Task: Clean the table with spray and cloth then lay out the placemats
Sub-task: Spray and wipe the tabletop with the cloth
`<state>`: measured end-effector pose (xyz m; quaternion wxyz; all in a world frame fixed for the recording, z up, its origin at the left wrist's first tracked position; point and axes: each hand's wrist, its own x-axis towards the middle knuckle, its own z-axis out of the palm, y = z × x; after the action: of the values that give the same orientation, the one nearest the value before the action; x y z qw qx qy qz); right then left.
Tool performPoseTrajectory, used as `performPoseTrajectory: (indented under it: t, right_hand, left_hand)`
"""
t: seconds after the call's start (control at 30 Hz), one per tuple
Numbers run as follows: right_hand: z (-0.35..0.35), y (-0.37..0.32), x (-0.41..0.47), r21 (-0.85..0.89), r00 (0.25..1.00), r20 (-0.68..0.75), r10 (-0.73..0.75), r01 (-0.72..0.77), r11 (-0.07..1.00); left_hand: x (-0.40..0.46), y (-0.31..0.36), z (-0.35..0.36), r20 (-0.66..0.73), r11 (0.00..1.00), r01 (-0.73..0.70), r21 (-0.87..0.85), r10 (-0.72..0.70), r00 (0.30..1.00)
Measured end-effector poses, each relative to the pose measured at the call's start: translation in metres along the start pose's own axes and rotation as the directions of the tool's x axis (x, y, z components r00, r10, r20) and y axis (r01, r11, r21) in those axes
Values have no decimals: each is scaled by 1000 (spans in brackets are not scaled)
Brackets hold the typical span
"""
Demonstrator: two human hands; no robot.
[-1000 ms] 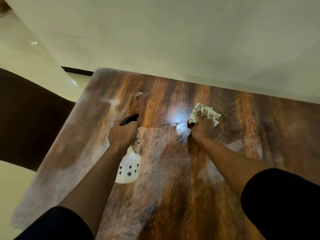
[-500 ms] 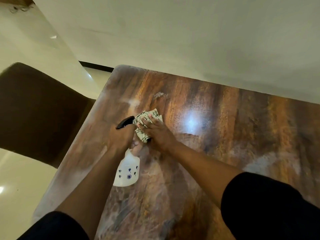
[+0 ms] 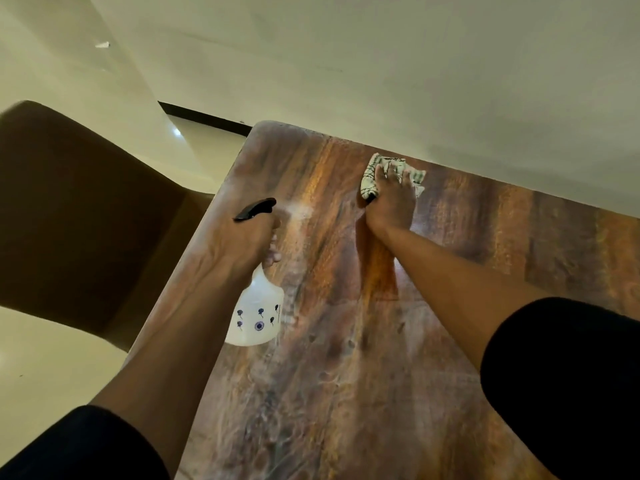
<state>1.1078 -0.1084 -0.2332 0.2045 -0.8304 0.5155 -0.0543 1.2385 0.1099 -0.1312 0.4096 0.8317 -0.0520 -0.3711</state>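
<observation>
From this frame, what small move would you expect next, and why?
Probably the right hand drags the cloth back toward the person across the table. The cloth sits near the far edge by the wall, and hazy streaks still cover the nearer surface. The left hand only holds the spray bottle; no placemats are in view.

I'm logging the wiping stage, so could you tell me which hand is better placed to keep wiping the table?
The right hand: it presses the cloth on the table, while the left hand grips the spray bottle.
</observation>
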Motion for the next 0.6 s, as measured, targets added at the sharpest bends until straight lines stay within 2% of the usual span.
performPoseTrajectory:
  t: [0.07,0.13,0.23,0.37,0.47,0.53,0.6]
  right_hand:
    - [8,-17,-6,-27,999,-49,-5,3,1000]
    - [16,-32,-9,-42,996,-39,-85,83,996]
    - [39,-64,-22,-17,963,26,-267,267,963]
    - [79,-112,-66,21,816,158,-557,561,828]
    - [87,-119,-78,59,693,225,-685,692,719]
    - [81,-110,-65,63,648,258,-717,729,682]
    - [70,-96,-44,58,661,267,-702,716,696]
  left_hand:
    - [7,-7,-8,-90,998,-57,15,58,994]
    - [13,-15,-20,-145,998,-69,4,68,987]
    - [21,-26,-35,-156,999,-38,-15,35,987]
    - [22,-37,-45,-178,1000,-7,-16,4,984]
    - [22,-36,-48,-173,1000,5,-3,-6,985]
    - [23,-33,-48,-150,1000,9,-9,-11,989]
    - [23,-27,-46,-133,1000,-7,-18,4,991]
